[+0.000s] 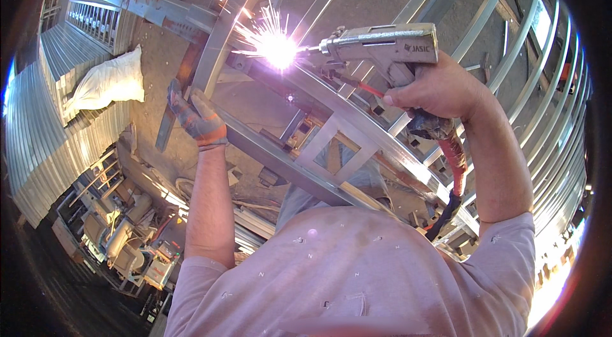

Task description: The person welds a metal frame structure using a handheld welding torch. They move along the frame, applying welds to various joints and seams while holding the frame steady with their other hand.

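Note:
My right hand (440,89), bare, is closed round the grip of a silver welding gun (382,43). The gun's nozzle points left at a glaring white-violet arc (278,50), which throws sparks up and to the left. That glare hides the spot on the metal where it burns. My left hand (199,119) wears a grey and orange work glove. Its thumb and fingers hold the corner of a square-tube metal frame (274,152), below and left of the arc. A red and black cable (454,165) runs down from the gun.
Long curved metal tubes (532,75) fan out along the right. A square metal plate with a diamond opening (338,147) sits within the frame. At left are corrugated sheets (44,139) and a white sack (113,82). Machinery (127,241) stands lower left.

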A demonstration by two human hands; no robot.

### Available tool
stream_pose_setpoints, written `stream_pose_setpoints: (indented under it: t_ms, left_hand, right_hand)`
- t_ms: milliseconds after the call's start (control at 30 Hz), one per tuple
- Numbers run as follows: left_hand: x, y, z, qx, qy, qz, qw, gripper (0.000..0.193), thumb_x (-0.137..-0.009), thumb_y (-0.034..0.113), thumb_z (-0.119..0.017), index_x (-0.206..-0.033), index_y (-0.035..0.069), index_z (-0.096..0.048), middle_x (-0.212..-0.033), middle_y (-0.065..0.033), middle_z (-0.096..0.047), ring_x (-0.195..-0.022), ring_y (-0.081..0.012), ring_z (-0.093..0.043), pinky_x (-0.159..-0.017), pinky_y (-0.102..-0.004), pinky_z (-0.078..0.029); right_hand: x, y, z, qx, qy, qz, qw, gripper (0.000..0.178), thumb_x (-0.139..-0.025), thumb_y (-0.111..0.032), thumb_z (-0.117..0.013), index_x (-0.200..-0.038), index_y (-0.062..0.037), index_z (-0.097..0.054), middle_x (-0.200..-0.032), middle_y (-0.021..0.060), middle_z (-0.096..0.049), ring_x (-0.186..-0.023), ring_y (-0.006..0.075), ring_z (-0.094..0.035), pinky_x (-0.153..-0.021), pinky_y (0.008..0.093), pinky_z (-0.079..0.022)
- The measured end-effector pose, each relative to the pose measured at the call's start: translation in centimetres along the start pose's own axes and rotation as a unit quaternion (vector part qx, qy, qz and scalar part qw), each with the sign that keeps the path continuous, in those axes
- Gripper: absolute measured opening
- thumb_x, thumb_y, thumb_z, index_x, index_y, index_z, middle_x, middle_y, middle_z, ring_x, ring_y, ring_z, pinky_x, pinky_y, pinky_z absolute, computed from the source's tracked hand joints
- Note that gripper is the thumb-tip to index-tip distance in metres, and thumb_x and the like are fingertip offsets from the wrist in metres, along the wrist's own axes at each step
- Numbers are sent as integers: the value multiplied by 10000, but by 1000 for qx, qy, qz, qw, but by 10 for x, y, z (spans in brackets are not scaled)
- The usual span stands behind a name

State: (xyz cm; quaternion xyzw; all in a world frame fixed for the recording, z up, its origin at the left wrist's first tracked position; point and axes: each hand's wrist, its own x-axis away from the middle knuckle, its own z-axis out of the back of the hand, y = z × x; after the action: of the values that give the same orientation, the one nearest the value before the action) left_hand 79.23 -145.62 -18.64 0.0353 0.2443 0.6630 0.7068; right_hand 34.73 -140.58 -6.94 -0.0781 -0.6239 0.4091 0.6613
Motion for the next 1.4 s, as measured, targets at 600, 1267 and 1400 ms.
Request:
stream_pose_setpoints:
  t_ms: [600,1267,1400]
  left_hand:
    - [-1,9,1,53,6,5,999,575,-1051,313,-483,-1476,-68,-408,-1499,-266,-454,-1421,-406,-415,-1189,-491,-348]
    - [-1,6,-2,56,3,19,998,618,-1048,319,-517,-1474,-109,-385,-1508,-307,-439,-1409,-439,-430,-1188,-491,-347]
    - [0,-2,-4,0,-9,65,998,640,-1049,359,-523,-1470,-104,-390,-1503,-319,-438,-1404,-461,-428,-1187,-503,-352]
  right_hand:
    - [6,4,4,10,-2,23,1000,649,-739,-214,-831,-1334,-40,-640,-1142,151,-726,-1044,236,-677,-963,359,-522]
    - [15,26,9,-104,-5,3,995,632,-737,-159,-870,-1300,22,-649,-1126,110,-725,-1020,200,-660,-933,349,-525]
    - [33,34,10,-159,27,-14,987,613,-731,-160,-892,-1271,24,-669,-1106,119,-731,-1006,189,-659,-906,346,-531]
